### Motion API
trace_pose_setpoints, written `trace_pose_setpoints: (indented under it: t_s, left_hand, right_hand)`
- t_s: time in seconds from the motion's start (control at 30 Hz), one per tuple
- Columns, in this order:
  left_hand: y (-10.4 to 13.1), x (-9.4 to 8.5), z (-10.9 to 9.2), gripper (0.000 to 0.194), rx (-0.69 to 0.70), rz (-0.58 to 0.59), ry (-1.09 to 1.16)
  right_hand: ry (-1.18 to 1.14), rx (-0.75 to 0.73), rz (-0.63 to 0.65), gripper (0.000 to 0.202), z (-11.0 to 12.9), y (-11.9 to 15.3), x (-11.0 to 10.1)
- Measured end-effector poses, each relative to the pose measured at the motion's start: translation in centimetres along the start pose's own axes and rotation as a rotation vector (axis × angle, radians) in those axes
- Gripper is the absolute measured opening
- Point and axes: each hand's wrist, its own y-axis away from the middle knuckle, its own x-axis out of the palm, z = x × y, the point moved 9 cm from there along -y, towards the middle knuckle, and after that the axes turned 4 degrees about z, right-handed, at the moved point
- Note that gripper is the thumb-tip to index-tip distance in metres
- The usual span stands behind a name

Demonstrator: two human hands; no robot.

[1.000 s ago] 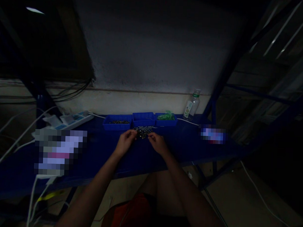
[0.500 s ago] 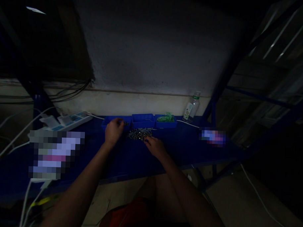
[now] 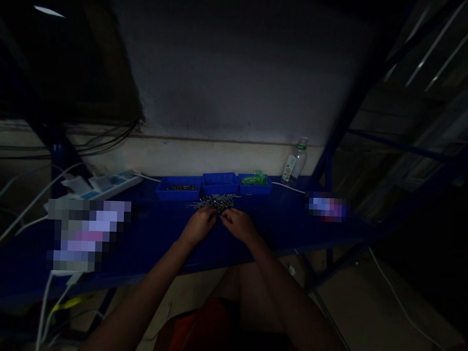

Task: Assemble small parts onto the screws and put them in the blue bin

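Observation:
A loose pile of thin, shiny metal pieces, like screws or rivets (image 3: 216, 200), lies on the blue table (image 3: 147, 239). My left hand (image 3: 200, 223) is at its near edge, fingers pinched together. Close beside it, my right hand (image 3: 237, 221) is also closed in a pinch. Whatever either hand holds is too small and dark to make out. Behind the pile stands a row of blue bins: the left bin (image 3: 178, 195) has small metal pieces in it, the middle bin (image 3: 220, 185) shows little inside, and the right bin (image 3: 255, 188) contains a green plastic bag (image 3: 257, 178).
A clear bottle (image 3: 295, 162) stands at the back right by the wall. On the left lies a white power strip (image 3: 111, 185) with plugs and cables. Two blurred-out objects rest on the table, one at each side. Blue metal posts frame the table.
My left hand has come from above the left bin back to the near edge of the pile, beside my right hand. My right hand has stayed nearly in place.

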Motion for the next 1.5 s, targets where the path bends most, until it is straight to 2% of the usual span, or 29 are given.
trace_pose_setpoints:
  t_s: [0.23, 0.6, 0.97, 1.2, 1.3, 1.5]
  left_hand:
    - [0.4, -0.2, -1.3, 0.018, 0.093, 0.039, 0.046]
    - [0.5, 0.0, -1.6, 0.021, 0.149, 0.061, 0.089]
    - [0.5, 0.3, -1.7, 0.021, 0.180, 0.083, 0.149]
    - [0.4, -0.7, -2.0, 0.026, 0.148, 0.034, 0.222]
    - [0.5, -1.1, -2.1, 0.027, 0.138, 0.008, 0.228]
    - [0.8, -0.9, -2.7, 0.023, 0.158, 0.043, 0.148]
  right_hand:
    - [-0.220, -0.019, -0.036, 0.011, -0.4, 0.1, -0.2]
    - [-0.501, -0.061, -0.085, 0.016, -0.8, 0.1, -0.3]
    - [-0.496, -0.043, -0.109, 0.018, -1.1, 0.2, -0.3]
    - [-0.456, 0.023, -0.110, 0.013, -1.6, 0.1, -0.5]
    - [-0.436, 0.024, -0.072, 0.011, -1.5, 0.1, 0.0]
    - [-0.360, 0.002, -0.020, 0.005, -0.9, 0.2, 0.3]
